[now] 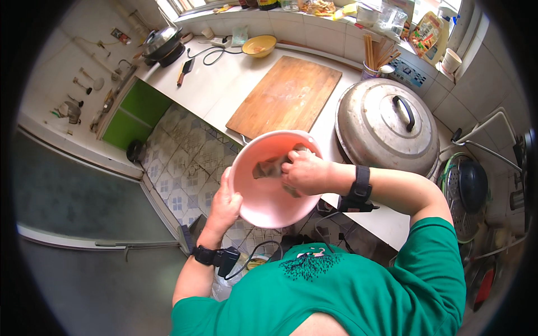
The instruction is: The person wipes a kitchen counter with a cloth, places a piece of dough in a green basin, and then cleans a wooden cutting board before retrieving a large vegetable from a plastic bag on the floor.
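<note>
A pink plastic basin point(269, 210) is tilted in front of my body at the counter's front edge. My left hand point(223, 206) grips its left rim, thumb on the near side. Inside the basin my right hand point(303, 171) is closed on a crumpled grey-brown cloth point(268, 168), pressing it near the right wall. Part of the cloth is hidden under my fingers. Just beyond the basin lies a wooden cutting board point(290, 94) with pale, whitish marks on its surface.
A large metal pot lid point(378, 130) with a black handle sits to the right. Chopsticks point(374, 52) stand in a holder behind it. A yellow bowl point(259, 45), a cleaver point(185, 69) and a dark pan point(164, 48) are along the counter's back and left.
</note>
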A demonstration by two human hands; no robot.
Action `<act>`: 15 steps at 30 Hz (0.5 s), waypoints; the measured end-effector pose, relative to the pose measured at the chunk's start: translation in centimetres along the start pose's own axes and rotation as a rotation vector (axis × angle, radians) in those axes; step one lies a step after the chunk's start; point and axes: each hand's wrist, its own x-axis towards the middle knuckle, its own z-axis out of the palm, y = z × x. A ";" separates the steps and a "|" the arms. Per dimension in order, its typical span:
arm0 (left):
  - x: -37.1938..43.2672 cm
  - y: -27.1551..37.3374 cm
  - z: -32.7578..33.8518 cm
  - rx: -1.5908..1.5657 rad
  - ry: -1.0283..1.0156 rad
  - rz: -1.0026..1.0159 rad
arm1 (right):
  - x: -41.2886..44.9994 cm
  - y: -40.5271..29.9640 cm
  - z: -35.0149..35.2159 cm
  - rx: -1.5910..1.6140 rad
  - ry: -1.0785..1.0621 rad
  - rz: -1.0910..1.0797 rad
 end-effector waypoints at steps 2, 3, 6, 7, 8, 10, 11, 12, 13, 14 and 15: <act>-0.2 -0.6 -0.8 -0.083 -0.003 -0.078 | 0.5 -0.2 -0.5 0.103 0.191 -0.036; -0.1 -0.1 -0.7 -0.080 -0.005 -0.080 | 1.0 -0.4 -0.3 0.034 0.349 -0.052; 0.1 2.9 -0.6 -0.194 -0.097 -0.313 | 1.4 -0.2 1.6 -0.014 0.464 0.044; 0.2 2.4 -0.9 -0.190 -0.077 -0.314 | 1.8 -0.2 2.0 0.007 0.420 0.140; 0.5 1.1 -1.0 -0.106 -0.077 -0.163 | 2.0 -0.5 2.3 0.012 0.324 0.193; 1.5 -0.1 -1.4 -0.027 -0.077 0.003 | 2.3 -0.4 3.8 0.044 0.123 0.203; 1.8 -0.5 -1.9 -0.029 -0.066 0.005 | 2.5 -0.4 4.0 0.125 0.024 0.217; 2.1 -0.7 -2.3 -0.038 -0.073 -0.020 | 2.8 -0.5 3.7 0.175 -0.071 0.224; 2.4 -1.1 -2.8 -0.048 -0.079 -0.046 | 3.3 -0.7 2.8 0.224 -0.169 0.230; 2.7 -1.8 -3.4 -0.055 -0.069 -0.043 | 4.0 -0.8 1.6 0.342 -0.282 0.272; 3.3 -2.6 -3.8 -0.067 -0.066 -0.014 | 4.8 -0.7 1.3 0.333 -0.287 0.276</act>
